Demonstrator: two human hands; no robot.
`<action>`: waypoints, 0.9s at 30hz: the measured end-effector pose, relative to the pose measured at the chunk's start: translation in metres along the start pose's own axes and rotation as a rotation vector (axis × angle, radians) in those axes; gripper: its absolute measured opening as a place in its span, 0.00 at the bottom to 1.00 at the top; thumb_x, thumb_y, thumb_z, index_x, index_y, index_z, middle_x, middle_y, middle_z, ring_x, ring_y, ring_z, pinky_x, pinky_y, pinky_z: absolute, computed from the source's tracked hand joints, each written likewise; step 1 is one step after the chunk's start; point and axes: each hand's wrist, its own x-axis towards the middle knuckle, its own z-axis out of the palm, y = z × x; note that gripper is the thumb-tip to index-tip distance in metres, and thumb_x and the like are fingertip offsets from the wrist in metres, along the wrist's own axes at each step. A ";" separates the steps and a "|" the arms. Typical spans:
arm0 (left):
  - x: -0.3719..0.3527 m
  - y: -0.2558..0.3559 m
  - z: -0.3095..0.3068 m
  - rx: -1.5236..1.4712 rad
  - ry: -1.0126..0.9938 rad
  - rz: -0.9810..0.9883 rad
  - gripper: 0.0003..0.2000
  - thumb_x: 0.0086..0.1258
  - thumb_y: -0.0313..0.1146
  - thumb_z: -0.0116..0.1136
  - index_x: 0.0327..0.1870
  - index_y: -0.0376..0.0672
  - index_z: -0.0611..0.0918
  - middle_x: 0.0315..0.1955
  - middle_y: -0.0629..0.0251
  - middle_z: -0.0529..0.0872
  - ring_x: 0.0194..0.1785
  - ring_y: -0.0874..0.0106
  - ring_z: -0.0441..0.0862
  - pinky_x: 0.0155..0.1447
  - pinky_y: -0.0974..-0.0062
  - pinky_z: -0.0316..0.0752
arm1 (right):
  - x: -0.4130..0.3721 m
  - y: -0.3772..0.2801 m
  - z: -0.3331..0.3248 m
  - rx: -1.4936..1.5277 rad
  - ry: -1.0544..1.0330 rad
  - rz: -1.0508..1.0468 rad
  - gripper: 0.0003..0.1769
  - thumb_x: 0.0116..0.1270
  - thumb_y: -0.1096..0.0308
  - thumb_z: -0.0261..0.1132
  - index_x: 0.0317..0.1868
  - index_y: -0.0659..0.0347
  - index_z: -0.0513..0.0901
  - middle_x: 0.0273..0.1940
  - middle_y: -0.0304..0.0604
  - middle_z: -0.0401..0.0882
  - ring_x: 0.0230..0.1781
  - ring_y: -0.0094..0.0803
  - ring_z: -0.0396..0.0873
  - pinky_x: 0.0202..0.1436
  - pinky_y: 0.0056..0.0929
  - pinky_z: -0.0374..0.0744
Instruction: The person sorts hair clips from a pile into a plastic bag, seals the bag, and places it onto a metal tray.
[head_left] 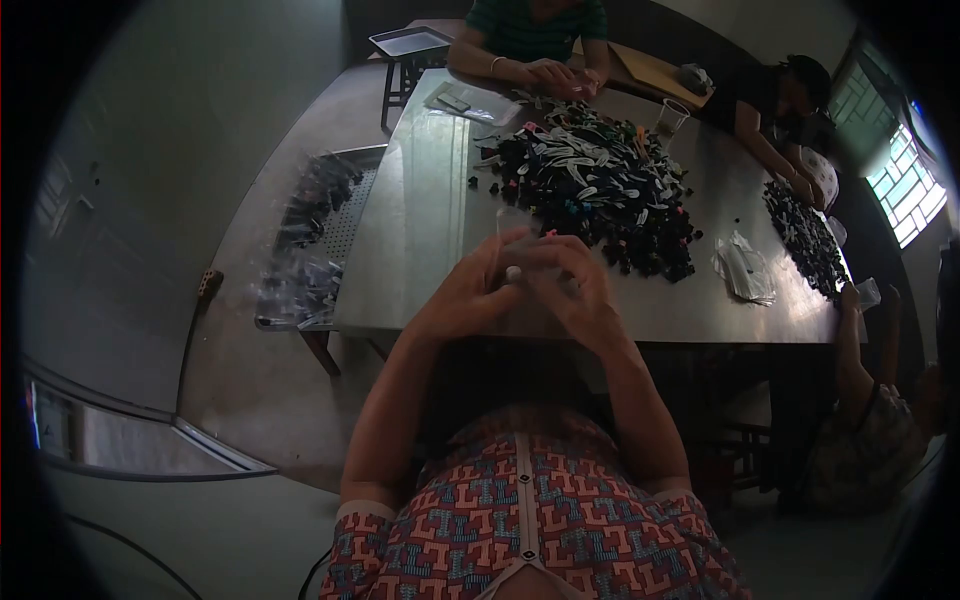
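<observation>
Above the near edge of the metal table, my left hand (468, 290) and my right hand (578, 288) meet, fingers curled toward each other. Between them is a small clear plastic bag (514, 222), part of it sticking up past the fingertips. A small white spot shows by my left thumb; I cannot make out what it is. Some of the right fingers are blurred. Just beyond the hands lies a large pile of small black, white and coloured pieces (590, 165), too small to name.
Filled clear bags lie in a perforated metal tray (352, 205) at the left. On the metal table (400, 230) are a stack of white strips (743, 268), a clear cup (672, 118) and a second dark pile (803, 235). Co-workers sit at the far side and right.
</observation>
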 end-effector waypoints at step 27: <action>-0.006 0.012 0.009 0.015 0.443 0.111 0.08 0.71 0.25 0.67 0.48 0.34 0.87 0.39 0.65 0.90 0.46 0.79 0.85 0.53 0.79 0.80 | -0.004 0.019 0.006 0.167 -0.058 0.200 0.11 0.71 0.73 0.69 0.52 0.64 0.86 0.38 0.33 0.87 0.36 0.16 0.80 0.42 0.18 0.77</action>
